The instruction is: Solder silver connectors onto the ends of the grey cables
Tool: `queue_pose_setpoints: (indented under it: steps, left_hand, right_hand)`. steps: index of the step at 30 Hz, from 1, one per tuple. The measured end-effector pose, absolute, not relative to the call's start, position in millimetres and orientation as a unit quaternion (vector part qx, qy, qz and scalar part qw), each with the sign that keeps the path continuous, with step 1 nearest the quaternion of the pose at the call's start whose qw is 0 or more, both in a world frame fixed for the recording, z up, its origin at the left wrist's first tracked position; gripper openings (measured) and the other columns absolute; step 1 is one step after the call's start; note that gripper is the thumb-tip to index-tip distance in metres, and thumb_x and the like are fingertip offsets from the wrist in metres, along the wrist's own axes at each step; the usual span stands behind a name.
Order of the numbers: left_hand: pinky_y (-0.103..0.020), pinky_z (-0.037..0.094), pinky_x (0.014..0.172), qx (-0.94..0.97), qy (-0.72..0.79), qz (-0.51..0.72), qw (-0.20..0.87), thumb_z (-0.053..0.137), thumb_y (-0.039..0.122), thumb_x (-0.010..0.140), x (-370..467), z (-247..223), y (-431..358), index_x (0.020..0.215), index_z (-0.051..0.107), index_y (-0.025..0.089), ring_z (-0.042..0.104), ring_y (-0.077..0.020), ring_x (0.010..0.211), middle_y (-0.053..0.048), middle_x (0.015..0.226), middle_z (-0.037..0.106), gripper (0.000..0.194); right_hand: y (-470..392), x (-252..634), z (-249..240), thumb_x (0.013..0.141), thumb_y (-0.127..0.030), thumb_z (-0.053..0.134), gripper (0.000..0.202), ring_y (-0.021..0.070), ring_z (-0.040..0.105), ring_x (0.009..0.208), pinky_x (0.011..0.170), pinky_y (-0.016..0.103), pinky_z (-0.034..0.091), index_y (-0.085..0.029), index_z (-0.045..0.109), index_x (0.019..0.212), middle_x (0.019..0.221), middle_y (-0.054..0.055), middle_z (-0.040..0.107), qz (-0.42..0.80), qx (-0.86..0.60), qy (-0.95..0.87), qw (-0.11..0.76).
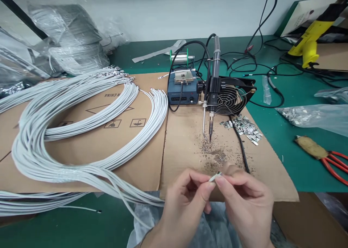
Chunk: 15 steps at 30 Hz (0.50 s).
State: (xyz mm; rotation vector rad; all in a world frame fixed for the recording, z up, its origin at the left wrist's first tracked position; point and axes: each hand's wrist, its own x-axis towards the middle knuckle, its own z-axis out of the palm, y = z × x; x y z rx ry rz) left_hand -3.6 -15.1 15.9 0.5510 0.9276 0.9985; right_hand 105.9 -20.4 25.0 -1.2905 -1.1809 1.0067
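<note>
My left hand [187, 201] pinches a white cable end [214, 177] between thumb and fingertips, in front of the cardboard's near edge. Close against it, my right hand [243, 201] has thumb and finger closed at the cable's tip, where something small and dark shows; its details are too small to tell. Beyond the hands a soldering iron [214, 74] hangs tip down in a stand over the speckled cardboard [187, 143]. Small metal connector pieces [247, 128] lie piled right of the iron. A large bundle of white cables [32, 143] curves over the cardboard at the left.
A blue soldering station [182, 92] with a solder spool [182, 57] stands behind, beside a black fan [228, 99]. A black cord [241, 146] crosses the cardboard. Red-handled pliers [333, 163], a bag of metal parts [307, 116] and a yellow tool [310, 41] lie right. Wrapped cable coils [73, 41] stand back left.
</note>
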Motion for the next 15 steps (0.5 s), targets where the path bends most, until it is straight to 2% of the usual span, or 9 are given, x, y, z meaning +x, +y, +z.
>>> queue_pose_setpoints:
  steps: [5,9,11,15]
  left_hand:
    - [-0.011,0.033,0.041,0.224,0.414,0.437,0.766,0.058,0.024,0.079,8,20,-18,0.072,0.053,0.011,0.045,-0.0034,0.039,0.005,0.051,0.047,0.015]
    - [-0.010,0.033,0.038,0.207,0.384,0.435,0.788,0.058,0.028,0.081,8,16,-15,0.074,0.049,0.012,0.045,-0.0028,0.037,0.005,0.053,0.047,0.020]
    - [-0.010,0.034,0.037,0.195,0.374,0.427,0.799,0.058,0.032,0.081,3,14,-12,0.074,0.047,0.012,0.045,-0.0026,0.036,0.004,0.056,0.050,0.024]
    - [-0.010,0.031,0.033,0.195,0.307,0.389,0.846,0.057,0.040,0.080,-4,11,-10,0.077,0.048,0.012,0.040,-0.0022,0.031,0.003,0.054,0.049,0.030]
  right_hand:
    - [-26,104,24,0.079,0.000,0.053,0.019,0.0120,0.043,0.056,0.053,0.026,0.033,-0.017,0.061,0.079,0.060,0.000,0.050,0.321,-0.542,-0.507,0.588]
    - [-26,113,25,0.081,-0.005,0.054,0.014,0.0117,0.042,0.057,0.057,0.026,0.036,-0.016,0.059,0.074,0.057,-0.001,0.045,0.296,-0.548,-0.447,0.642]
    - [-24,122,27,0.080,-0.009,0.057,0.012,0.0118,0.045,0.059,0.057,0.024,0.039,-0.017,0.060,0.073,0.059,0.000,0.049,0.309,-0.576,-0.443,0.613]
    - [-16,135,34,0.076,-0.012,0.063,0.012,0.0109,0.053,0.058,0.050,0.016,0.043,-0.023,0.066,0.079,0.067,0.000,0.060,0.403,-0.611,-0.515,0.446]
